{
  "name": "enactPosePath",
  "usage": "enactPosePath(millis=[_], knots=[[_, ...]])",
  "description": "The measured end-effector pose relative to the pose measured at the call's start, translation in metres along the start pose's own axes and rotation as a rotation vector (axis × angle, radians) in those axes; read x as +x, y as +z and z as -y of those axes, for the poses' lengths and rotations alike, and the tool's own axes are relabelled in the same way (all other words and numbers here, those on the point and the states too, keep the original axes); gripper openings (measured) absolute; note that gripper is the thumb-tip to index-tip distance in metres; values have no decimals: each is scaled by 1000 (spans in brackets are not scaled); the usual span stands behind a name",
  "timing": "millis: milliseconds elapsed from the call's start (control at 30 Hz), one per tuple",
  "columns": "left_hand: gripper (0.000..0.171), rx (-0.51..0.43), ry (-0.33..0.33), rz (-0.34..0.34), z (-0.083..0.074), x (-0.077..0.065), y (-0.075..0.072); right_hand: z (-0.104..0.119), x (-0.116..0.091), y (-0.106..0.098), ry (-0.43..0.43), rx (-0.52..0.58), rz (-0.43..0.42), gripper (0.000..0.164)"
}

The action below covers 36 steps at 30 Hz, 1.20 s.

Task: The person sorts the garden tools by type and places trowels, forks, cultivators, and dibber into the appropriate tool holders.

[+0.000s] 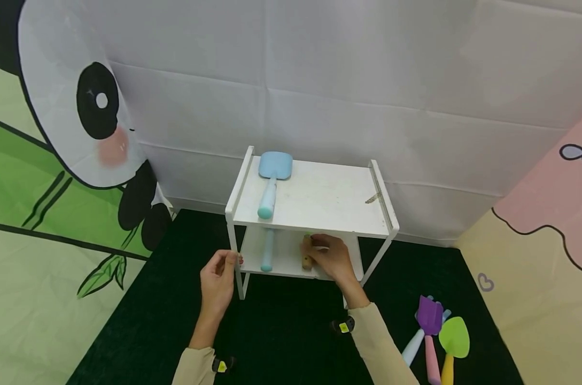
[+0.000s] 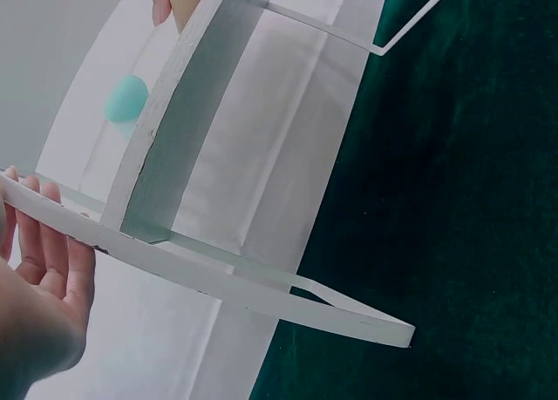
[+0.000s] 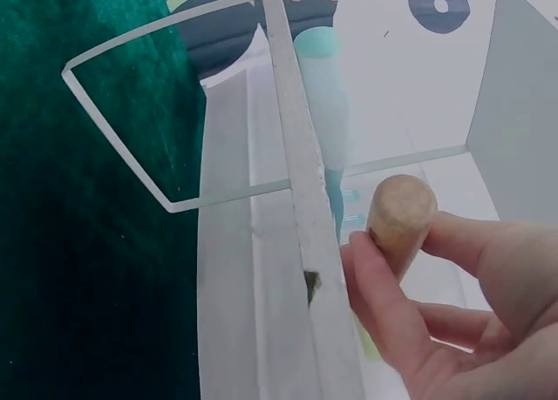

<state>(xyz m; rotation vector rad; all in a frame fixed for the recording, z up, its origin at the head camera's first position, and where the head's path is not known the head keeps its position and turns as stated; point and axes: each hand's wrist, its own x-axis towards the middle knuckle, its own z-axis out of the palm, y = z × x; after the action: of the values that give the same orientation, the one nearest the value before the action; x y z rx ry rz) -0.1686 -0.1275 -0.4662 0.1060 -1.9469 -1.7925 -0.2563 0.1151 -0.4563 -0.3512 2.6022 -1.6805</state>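
Observation:
A small white two-tier shelf (image 1: 329, 195) stands in front of me. My left hand (image 1: 217, 280) grips its left front post (image 2: 235, 287), fingers passing behind the post in the left wrist view. Over the lower tier, my right hand (image 1: 330, 258) pinches a tan handle (image 3: 401, 213) between thumb and fingers, its rounded end toward the front edge. A bit of lime green (image 3: 370, 341) shows past the fingers; the rest of that tool is hidden. Left of it on the lower tier lies a light blue handle (image 1: 268, 251), its head hidden beneath the top board.
On the top tier lies a blue toy shovel (image 1: 275, 166) with a pale handle. Several toy tools lie on the dark green cloth (image 1: 291, 342) at right, among them a purple shovel (image 1: 430, 315) and a lime green trowel (image 1: 454, 337). A white draped wall (image 1: 339, 80) stands behind.

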Motion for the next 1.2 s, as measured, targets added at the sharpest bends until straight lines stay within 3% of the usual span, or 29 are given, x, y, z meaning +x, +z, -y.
enactPosePath(millis=[367, 833, 1200], knots=[[27, -19, 6, 3, 1, 1, 2, 5, 5, 2, -32, -27, 5, 36], [27, -6, 14, 0, 0, 1, 1, 6, 3, 8, -29, 19, 3, 35], [27, -12, 17, -3, 1, 1, 1, 5, -4, 7, -30, -61, -30, 31]])
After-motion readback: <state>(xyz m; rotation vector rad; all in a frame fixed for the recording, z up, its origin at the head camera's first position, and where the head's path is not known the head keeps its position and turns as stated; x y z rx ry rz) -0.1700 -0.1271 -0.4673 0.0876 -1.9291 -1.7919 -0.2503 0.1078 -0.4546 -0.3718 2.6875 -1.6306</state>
